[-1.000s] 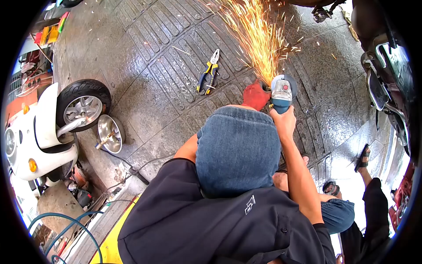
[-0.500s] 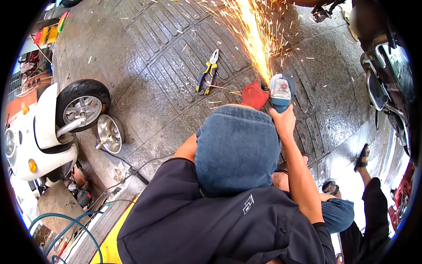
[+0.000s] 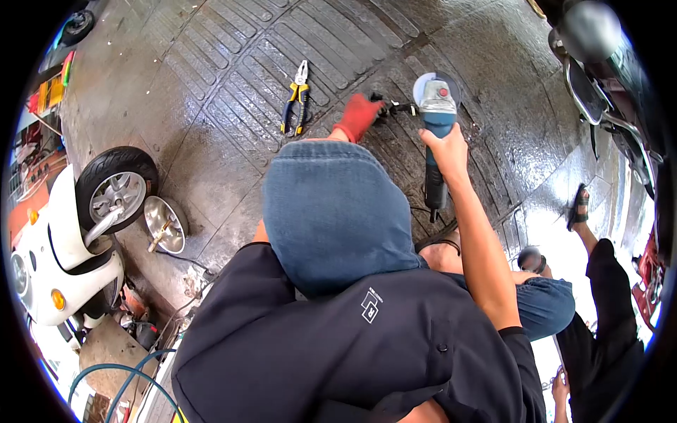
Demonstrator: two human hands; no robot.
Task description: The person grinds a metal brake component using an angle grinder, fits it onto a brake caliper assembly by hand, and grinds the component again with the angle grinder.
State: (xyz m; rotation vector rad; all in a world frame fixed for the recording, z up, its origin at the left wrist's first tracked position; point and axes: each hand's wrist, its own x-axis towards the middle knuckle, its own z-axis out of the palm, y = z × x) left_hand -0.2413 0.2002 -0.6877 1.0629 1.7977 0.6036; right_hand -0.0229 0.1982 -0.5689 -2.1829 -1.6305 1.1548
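My right hand (image 3: 449, 149), bare, is closed round the blue and black body of an angle grinder (image 3: 438, 121). The grinder's disc (image 3: 448, 86) points away from me. In a red glove, my left hand (image 3: 358, 116) is closed on a small dark metal part (image 3: 402, 108), whose end sticks out to the right, just left of the grinder head. A slight gap seems to lie between the part and the disc. Yellow-and-black combination pliers (image 3: 295, 99) lie on the floor to the left of my gloved hand. My raised knee (image 3: 338, 204) hides my left forearm.
A white scooter (image 3: 67, 261) with its front wheel (image 3: 116, 190) stands at the left, a metal bowl (image 3: 166, 224) beside it. Hoses (image 3: 120, 366) and cables run at lower left. A parked motorbike (image 3: 589, 99) and another person's sandaled foot (image 3: 580, 206) are at the right.
The stream of sparks has stopped. My gloved left hand has moved left, drawing the metal part away from the grinder. The whole view has shifted slightly.
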